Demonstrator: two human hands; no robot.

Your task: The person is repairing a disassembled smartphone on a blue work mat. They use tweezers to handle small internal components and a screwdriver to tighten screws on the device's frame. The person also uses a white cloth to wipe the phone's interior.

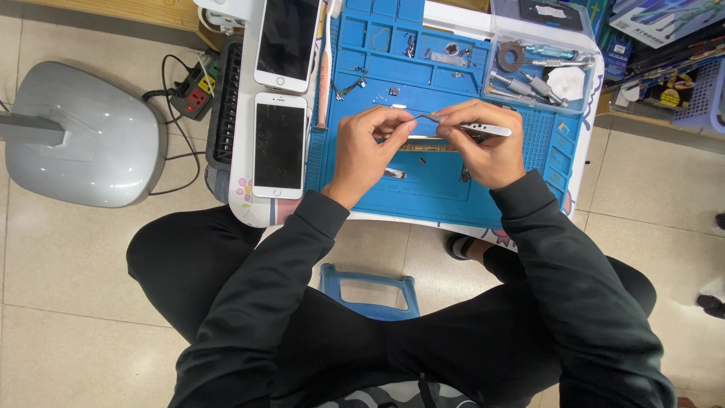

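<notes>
Two hands meet over the middle of the blue mat. My right hand is closed around white-handled tweezers, whose long axis runs left-right, tips pointing left toward the other hand. My left hand has thumb and forefinger pinched together at those tips; whatever sits between them is too small for me to make out. Both hands are just above a narrow phone frame lying crosswise on the mat, its long axis also left-right, directly beneath the fingers, so neither hand is clearly nearer to it. Small loose parts lie on the mat close by my left wrist. Further out, two white phones rest face up along the left edge of the little table, well apart from my left hand. A clear tray of screwdrivers sits at the far right corner, beyond my right hand. The mat's near half, between my wrists and the table's front edge, is bare blue, while its far side is broken into small compartments. On the floor to the left stand a grey lamp base and a power strip.
</notes>
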